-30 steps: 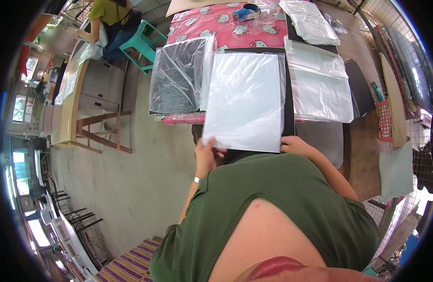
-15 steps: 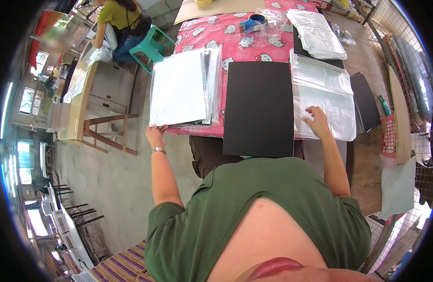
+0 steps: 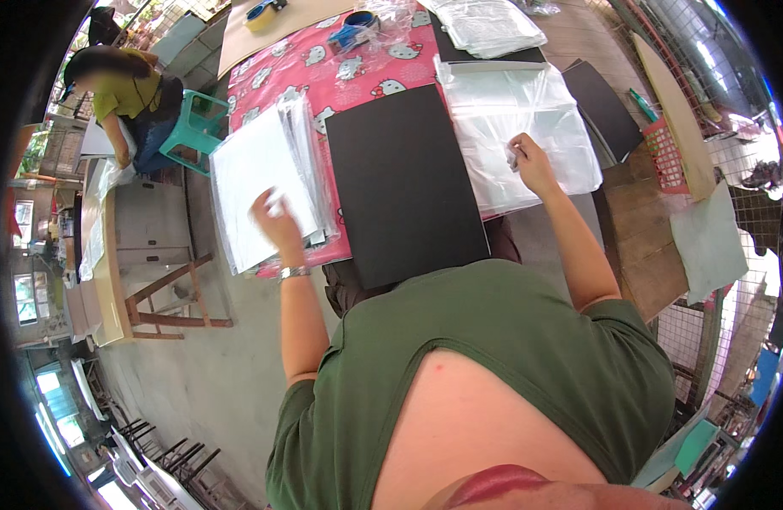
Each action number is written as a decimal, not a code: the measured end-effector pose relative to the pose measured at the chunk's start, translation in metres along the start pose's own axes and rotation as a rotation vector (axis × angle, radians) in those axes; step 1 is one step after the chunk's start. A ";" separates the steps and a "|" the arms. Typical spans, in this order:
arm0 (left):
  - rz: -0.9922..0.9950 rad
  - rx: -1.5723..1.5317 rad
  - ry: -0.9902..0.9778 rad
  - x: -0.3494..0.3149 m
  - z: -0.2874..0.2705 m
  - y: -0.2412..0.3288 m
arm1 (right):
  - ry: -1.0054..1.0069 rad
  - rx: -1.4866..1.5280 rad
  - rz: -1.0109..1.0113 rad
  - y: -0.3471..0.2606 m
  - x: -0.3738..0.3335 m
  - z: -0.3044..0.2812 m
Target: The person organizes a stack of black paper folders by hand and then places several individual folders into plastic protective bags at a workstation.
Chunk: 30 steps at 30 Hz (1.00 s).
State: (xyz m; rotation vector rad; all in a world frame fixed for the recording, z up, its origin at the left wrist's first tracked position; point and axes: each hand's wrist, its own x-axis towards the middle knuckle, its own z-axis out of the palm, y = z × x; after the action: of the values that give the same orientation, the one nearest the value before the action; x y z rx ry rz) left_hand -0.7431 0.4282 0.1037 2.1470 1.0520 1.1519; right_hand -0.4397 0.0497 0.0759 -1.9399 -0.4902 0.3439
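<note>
My right hand pinches a bunched-up bit of the top clear plastic sleeve, one of a pile at the right of the table. Over the stack of white sheets in clear plastic at the left is my left hand; it is smeared by motion, so its fingers and any grip are unclear. Between the two piles a large black board lies flat, its near edge close to my body.
A pink patterned cloth covers the table. At its far side are a blue tape dispenser, a yellow tape roll and more plastic sleeves. Black sheets and a red basket lie right. A person sits at far left.
My left hand has left the near corner of the white stack and moved up over it. My right hand has closed on the plastic. The whole view has turned and shifted.
</note>
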 end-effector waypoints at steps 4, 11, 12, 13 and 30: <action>0.526 -0.242 -0.588 -0.032 0.079 0.150 | 0.061 -0.228 -0.104 -0.044 0.000 -0.004; 0.144 -0.784 -1.043 -0.083 0.107 0.234 | -0.069 -0.190 -0.212 -0.142 -0.049 -0.009; 0.043 -0.876 -1.070 -0.083 0.107 0.226 | -0.132 -0.114 -0.215 -0.151 -0.051 -0.016; -0.067 -0.967 -1.106 -0.076 0.097 0.226 | -0.190 -0.039 -0.205 -0.158 -0.055 -0.026; -0.383 -1.168 -0.712 -0.031 0.023 0.197 | -0.364 0.126 -0.091 -0.188 -0.026 0.045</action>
State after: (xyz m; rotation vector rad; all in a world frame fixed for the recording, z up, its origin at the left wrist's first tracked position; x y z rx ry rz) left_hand -0.6561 0.2859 0.2152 1.1479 0.2681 0.4857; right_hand -0.5170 0.1404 0.2303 -1.7319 -0.7709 0.6589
